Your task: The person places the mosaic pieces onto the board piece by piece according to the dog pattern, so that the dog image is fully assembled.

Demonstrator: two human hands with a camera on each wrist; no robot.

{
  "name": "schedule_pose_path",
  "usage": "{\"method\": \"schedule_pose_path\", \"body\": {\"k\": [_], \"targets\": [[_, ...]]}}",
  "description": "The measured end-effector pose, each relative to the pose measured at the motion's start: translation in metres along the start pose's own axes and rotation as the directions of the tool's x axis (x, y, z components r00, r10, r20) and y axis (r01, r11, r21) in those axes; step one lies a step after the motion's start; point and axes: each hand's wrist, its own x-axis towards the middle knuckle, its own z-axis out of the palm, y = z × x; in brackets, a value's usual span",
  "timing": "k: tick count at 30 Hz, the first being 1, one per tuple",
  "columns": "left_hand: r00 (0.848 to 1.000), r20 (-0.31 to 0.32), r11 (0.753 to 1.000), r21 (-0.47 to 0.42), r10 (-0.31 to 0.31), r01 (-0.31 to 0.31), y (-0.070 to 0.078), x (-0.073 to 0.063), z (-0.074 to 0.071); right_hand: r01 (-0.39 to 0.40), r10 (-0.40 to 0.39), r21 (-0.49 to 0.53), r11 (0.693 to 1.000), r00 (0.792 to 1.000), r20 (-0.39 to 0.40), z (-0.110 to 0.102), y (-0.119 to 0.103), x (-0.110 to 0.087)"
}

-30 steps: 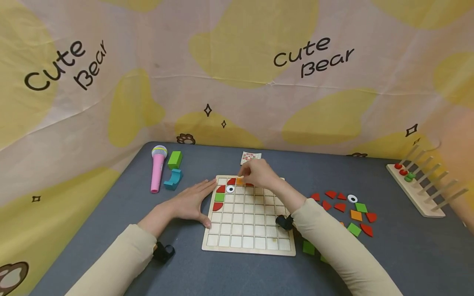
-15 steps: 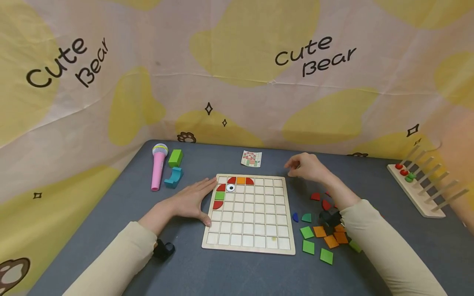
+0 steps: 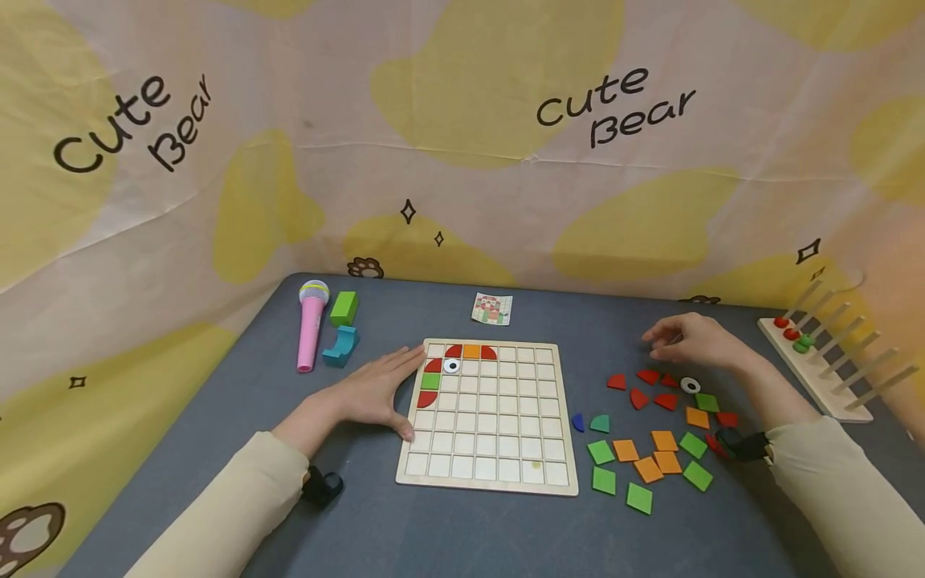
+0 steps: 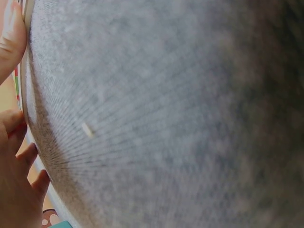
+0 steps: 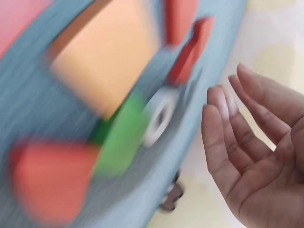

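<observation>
A wooden grid board [image 3: 487, 417] lies mid-table. Its upper left cells hold red quarter-circle tiles [image 3: 427, 399], an orange square [image 3: 471, 352], a green square [image 3: 430, 381] and a white eye tile [image 3: 451, 366]. Against the board's left edge rests my left hand [image 3: 368, 393], fingers spread and thumb at the rim. My right hand [image 3: 697, 345] hovers past the far side of the loose tiles, fingers loosely bent. In the right wrist view that hand [image 5: 261, 152] has nothing in it; a loose eye tile [image 5: 161, 116] and a green tile [image 5: 122, 135] appear blurred beside it.
Loose red [image 3: 639, 398], orange [image 3: 648, 470] and green [image 3: 639, 498] tiles lie right of the board. A pattern card [image 3: 492, 309] sits behind it. At left are a toy microphone [image 3: 311, 329], a green block [image 3: 344, 308] and a teal arch block [image 3: 340, 347]; a peg rack [image 3: 817, 369] stands far right.
My right hand has left the orange square in the board's top row and travelled right, beyond the loose tiles. My left hand stays at the board's edge.
</observation>
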Motion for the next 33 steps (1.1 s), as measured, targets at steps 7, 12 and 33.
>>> {"method": "schedule_pose_path", "body": {"k": [7,12,33], "targets": [[1.0,0.003,1.0,0.004,0.002,-0.002,0.0,0.001,0.0,-0.016,0.01,0.056,0.998,0.994,0.109,-0.01,0.037,-0.025],[1.0,0.007,1.0,-0.005,0.002,-0.002,0.001,0.0,-0.001,0.043,-0.062,0.129,0.991,0.987,0.147,-0.011,0.052,-0.035],[1.0,0.003,1.0,0.02,0.003,-0.004,0.001,0.001,0.0,-0.014,0.006,0.05,0.999,0.989,0.148,-0.006,0.045,-0.034]]}}
